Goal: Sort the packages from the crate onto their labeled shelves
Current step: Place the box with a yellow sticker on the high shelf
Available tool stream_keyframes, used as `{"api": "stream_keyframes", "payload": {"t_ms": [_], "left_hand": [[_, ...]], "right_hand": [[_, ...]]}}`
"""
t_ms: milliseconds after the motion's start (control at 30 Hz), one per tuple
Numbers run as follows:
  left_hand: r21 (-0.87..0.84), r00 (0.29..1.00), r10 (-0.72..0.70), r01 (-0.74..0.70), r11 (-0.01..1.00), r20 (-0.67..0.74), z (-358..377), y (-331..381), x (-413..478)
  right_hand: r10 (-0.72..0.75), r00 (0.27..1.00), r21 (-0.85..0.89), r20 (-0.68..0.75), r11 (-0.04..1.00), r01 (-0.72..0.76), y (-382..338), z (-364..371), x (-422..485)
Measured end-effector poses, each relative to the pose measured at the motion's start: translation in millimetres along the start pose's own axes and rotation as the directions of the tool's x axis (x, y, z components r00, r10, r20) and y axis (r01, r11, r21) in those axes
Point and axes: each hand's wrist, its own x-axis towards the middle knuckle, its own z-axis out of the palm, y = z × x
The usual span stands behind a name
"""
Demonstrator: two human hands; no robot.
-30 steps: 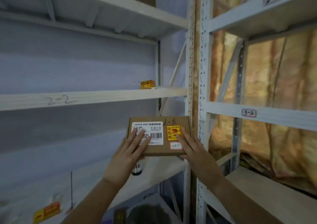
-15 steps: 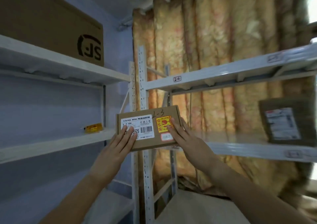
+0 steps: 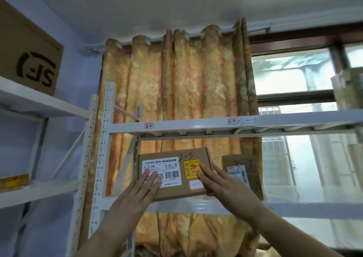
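A flat brown cardboard package (image 3: pixel 174 190) with a white barcode label, a yellow sticker and "2-3" handwritten on top is held up in front of me. My left hand (image 3: pixel 137 192) grips its lower left, fingers spread over the white label. My right hand (image 3: pixel 222 184) grips its right side, fingers on the yellow sticker. The package hangs just below a white shelf beam (image 3: pixel 196 126) carrying the tags "2-2" (image 3: pixel 148 126) and "2-3" (image 3: pixel 232 121). Another brown package (image 3: pixel 249 170) marked "2-3" leans upright on the shelf behind my right hand.
A large brown SF box (image 3: pixel 29 60) sits on the top left shelf. A small yellow packet (image 3: pixel 13 180) lies on the left shelf below. A perforated white upright (image 3: pixel 100 158) divides the two racks. An orange curtain (image 3: pixel 176 89) and a window (image 3: pixel 294 75) lie behind.
My view has swung up and to the right, from the left rack to the right rack. The package has risen with both hands and now sits under the beam with the tags.
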Motion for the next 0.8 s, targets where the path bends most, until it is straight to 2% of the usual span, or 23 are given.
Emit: {"api": "stream_keyframes", "payload": {"t_ms": [100,233,500,800], "left_hand": [[-0.053,0.999,0.037,-0.039,0.998,-0.039,1.6,11.0,16.1],[-0.067,0.996,0.084,-0.084,0.994,0.001,5.7,24.3,48.3],[-0.083,0.983,0.105,-0.118,0.990,-0.148,58.2,71.6,153.4],[-0.066,0.963,0.080,-0.100,0.993,-0.257,95.9,105.1,283.9]], "right_hand": [[-0.018,1.000,-0.091,0.007,0.996,0.019,15.1,-12.7,-8.8],[-0.043,0.998,-0.183,0.043,0.982,0.050,49.0,-24.8,-22.7],[0.090,0.995,-0.235,0.040,0.969,-0.079,141.4,-33.1,-45.9],[0.097,0.993,-0.342,-0.069,0.933,-0.115,273.2,-15.8,-37.7]]}}
